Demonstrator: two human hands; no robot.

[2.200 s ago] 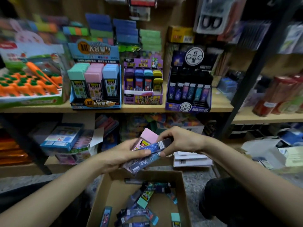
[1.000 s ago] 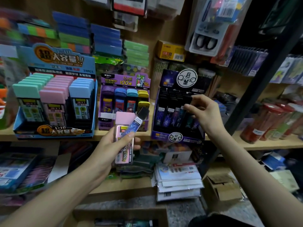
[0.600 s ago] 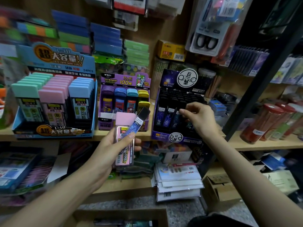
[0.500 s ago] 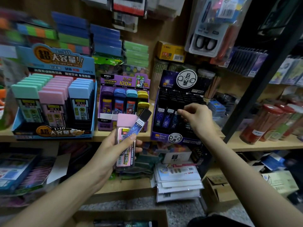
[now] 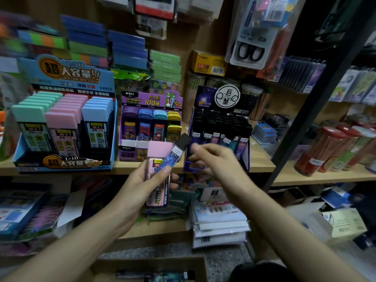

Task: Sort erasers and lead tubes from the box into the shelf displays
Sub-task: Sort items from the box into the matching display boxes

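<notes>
Head cam view: the left hand is clamped around two items at once, a pink-capped lead case held upright against the palm and a slim blue lead tube with a black cap pinned diagonally across it by the thumb, cap end pointing up and to the right. The right hand is a bit motion-blurred just to the right of that tube's cap, fingers curled loosely with the tips close to the cap; I honestly can't tell if they're touching it or holding anything. Right behind that hand sits the black and purple lead tube display on the wooden shelf, rows of black-capped tubes filling it. Left of it is the purple display with purple, blue, teal and yellow cases, and further left the big blue display with mint, pink and light blue capped cases. At the bottom edge you can see the rim of the cardboard box with a few more dark tubes lying inside.
</notes>
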